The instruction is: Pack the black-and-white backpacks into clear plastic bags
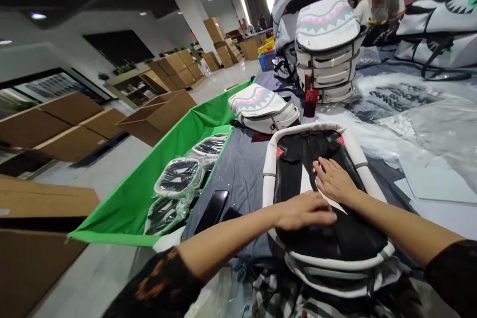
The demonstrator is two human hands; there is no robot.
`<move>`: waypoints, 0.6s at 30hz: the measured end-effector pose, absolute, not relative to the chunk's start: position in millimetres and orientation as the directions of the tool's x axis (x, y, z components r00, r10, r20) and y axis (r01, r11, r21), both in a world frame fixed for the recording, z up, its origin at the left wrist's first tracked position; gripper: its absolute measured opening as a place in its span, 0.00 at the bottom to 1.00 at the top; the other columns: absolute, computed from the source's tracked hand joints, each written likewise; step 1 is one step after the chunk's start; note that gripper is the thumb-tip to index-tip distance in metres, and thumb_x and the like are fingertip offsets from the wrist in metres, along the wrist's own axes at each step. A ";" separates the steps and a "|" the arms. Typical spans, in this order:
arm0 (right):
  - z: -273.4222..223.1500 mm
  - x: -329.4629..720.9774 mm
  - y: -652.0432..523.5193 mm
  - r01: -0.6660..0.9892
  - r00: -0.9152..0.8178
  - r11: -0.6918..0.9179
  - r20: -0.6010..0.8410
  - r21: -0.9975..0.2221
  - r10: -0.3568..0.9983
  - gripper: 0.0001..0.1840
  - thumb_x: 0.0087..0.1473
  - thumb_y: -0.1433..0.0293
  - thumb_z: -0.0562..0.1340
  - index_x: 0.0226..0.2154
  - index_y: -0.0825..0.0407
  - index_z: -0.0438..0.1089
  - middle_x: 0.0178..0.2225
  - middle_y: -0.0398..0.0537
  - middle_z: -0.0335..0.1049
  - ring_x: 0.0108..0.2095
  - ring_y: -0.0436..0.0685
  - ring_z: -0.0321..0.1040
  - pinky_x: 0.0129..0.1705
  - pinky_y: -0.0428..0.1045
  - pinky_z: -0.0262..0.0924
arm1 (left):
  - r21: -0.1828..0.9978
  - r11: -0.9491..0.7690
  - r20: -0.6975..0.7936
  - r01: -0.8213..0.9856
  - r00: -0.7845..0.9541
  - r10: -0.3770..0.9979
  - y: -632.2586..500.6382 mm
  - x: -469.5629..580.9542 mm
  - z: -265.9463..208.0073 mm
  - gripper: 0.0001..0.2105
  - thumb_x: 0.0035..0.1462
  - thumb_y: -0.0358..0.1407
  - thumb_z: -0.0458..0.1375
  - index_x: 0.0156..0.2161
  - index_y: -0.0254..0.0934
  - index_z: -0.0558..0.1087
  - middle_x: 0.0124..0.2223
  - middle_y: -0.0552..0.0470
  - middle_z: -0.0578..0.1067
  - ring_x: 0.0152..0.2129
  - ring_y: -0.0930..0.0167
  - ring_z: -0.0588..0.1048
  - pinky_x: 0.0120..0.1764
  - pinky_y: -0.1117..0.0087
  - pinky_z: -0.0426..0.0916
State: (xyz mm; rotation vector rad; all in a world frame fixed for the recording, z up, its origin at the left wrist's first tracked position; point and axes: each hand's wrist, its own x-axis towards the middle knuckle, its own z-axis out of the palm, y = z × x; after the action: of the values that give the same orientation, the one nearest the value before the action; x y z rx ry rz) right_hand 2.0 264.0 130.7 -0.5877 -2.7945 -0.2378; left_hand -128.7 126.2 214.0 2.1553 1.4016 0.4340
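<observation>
Dark print shows on the clear plastic bags [395,97] at right, but it's too blurred to read.

Bagged backpacks [179,179] fill a green bin [122,208]; cardboard boxes [67,126] stand behind.

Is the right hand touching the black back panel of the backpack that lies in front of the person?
Touching. The head view shows the right hand lying flat, palm down, on the backpack, with no gap under the fingers.

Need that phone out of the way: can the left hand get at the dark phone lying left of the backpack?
Probably yes. The left hand rests flat on the backpack, and the phone lies uncovered on the grey sheet beside it, with nothing between them.
</observation>
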 end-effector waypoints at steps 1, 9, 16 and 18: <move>129.9 2.0 262.8 0.422 -0.872 0.902 0.311 0.093 0.377 0.29 0.65 0.66 0.49 0.62 0.67 0.63 0.62 0.72 0.62 0.62 0.69 0.61 0.65 0.62 0.49 | 0.548 -0.399 -0.025 0.735 0.492 0.870 115.4 -123.5 212.8 0.19 0.67 0.52 0.51 0.42 0.38 0.73 0.40 0.51 0.75 0.39 0.68 0.72 0.46 0.67 0.68; 158.7 -0.2 260.8 0.459 -0.798 0.884 0.395 -0.089 0.455 0.25 0.59 0.74 0.54 0.56 0.64 0.67 0.55 0.67 0.69 0.56 0.66 0.66 0.61 0.61 0.54 | 0.102 -0.516 0.069 0.850 0.511 0.857 113.0 -100.8 124.7 0.14 0.67 0.39 0.48 0.42 0.33 0.73 0.41 0.43 0.73 0.43 0.61 0.69 0.53 0.56 0.62; 193.4 44.0 198.2 -0.448 -0.894 0.860 0.118 -0.243 -0.432 0.08 0.55 0.66 0.60 0.26 0.51 0.69 0.27 0.46 0.72 0.27 0.54 0.63 0.32 0.50 0.55 | 0.028 -0.500 0.025 0.866 0.499 0.866 128.3 -124.2 142.0 0.22 0.68 0.42 0.50 0.60 0.31 0.66 0.50 0.41 0.72 0.45 0.62 0.70 0.51 0.61 0.67; 183.6 46.6 191.4 -0.449 -0.887 0.850 0.020 -0.275 -0.462 0.07 0.53 0.68 0.61 0.25 0.51 0.69 0.25 0.45 0.71 0.23 0.53 0.59 0.28 0.50 0.51 | 0.015 -0.575 -0.002 0.818 0.575 0.818 134.3 -134.1 148.0 0.23 0.69 0.43 0.47 0.63 0.33 0.64 0.51 0.40 0.72 0.46 0.62 0.70 0.53 0.59 0.65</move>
State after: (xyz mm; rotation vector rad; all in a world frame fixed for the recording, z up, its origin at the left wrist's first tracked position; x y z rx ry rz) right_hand 46.6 191.4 183.6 0.7554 -3.0664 0.4370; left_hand -134.1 134.3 148.0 2.7750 1.4418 0.0075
